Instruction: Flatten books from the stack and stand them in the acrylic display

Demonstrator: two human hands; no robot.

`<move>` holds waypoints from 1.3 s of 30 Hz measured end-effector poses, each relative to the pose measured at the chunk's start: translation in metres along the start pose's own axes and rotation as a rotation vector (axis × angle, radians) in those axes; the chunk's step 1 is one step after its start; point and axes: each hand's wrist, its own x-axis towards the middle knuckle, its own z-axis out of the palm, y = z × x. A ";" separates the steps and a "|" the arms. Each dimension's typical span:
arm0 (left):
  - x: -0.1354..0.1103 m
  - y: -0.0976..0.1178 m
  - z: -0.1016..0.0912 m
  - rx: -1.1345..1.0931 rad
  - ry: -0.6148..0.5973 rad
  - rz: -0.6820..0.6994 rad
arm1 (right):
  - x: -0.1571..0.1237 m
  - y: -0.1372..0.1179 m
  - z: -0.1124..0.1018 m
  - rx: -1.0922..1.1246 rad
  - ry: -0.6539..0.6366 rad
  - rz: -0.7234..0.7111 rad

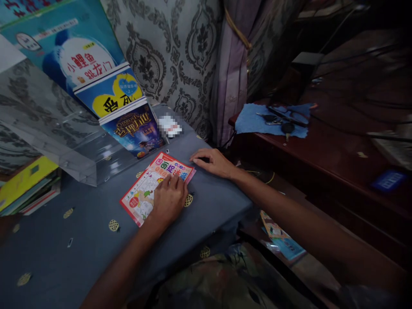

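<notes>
A red-bordered picture booklet (137, 198), its cover printed with colourful Chinese characters, lies flat on a cloth-covered bench (93, 266) beneath the fingers of a person's left hand (170, 199). Those fingers are bent and rest across the right part of the cover; whether they pinch the booklet cannot be told. The right hand (216, 163) hovers or rests just beyond the booklet's far right corner, thumb and forefinger only narrowly parted, with nothing visible between them.

Ahead of the left fingers, a dark-blue book (135, 131) with gold lettering stands upright, with a blue-and-yellow book (112, 92) and a turquoise picture book (77, 47) rising behind it. Left of these fingers are the clear panels of a plastic rack (82, 169) and, farther off, a stack of books (32, 184) topped in yellow. A blurred-out white item (171, 125) sits ahead and left of the right fingers.

Well to the right of the right fingers, keys (287, 128) lie on a blue cloth (246, 122) atop a reddish-brown bench (341, 150). A patterned curtain (170, 51) hangs beyond both hands.
</notes>
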 end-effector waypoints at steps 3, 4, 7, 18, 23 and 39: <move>-0.001 0.000 0.002 -0.011 0.018 -0.002 | 0.000 0.000 0.001 -0.034 -0.049 -0.044; -0.001 0.000 0.002 -0.016 0.013 -0.001 | 0.000 0.000 0.001 -0.064 -0.072 -0.058; -0.002 0.001 0.002 -0.031 -0.016 -0.009 | 0.000 0.003 0.004 -0.199 -0.144 -0.082; -0.005 -0.018 -0.021 -0.095 -0.120 0.047 | -0.005 0.003 0.007 -0.264 -0.197 -0.163; -0.033 -0.067 -0.032 -0.007 -0.063 -0.092 | -0.006 0.003 0.008 -0.276 -0.217 -0.203; -0.048 -0.072 -0.042 0.185 -0.108 -0.227 | 0.034 0.019 0.018 -0.405 -0.217 -0.283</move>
